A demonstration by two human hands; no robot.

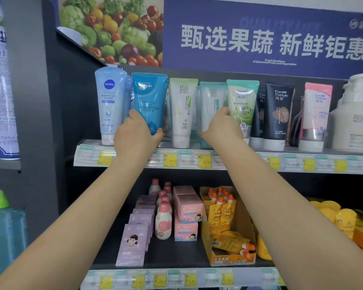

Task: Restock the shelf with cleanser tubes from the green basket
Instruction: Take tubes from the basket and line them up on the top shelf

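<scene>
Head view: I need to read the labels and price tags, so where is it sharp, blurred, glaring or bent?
Head view: tube labels like the Nivea tube read sharply; price tags are washed by glare on their plastic strip; the frame edges smear, as on the white jug; wide-angle distortion bows the shelf edge.

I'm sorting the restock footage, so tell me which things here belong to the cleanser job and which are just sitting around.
Part of the job:
- left hand gripping the blue Pure Fountain tube
- right hand holding the pale teal tube
- top shelf with its row of cleanser tubes

Just there:
- pink bottles
- orange pouches
- fruit and vegetable banner
</scene>
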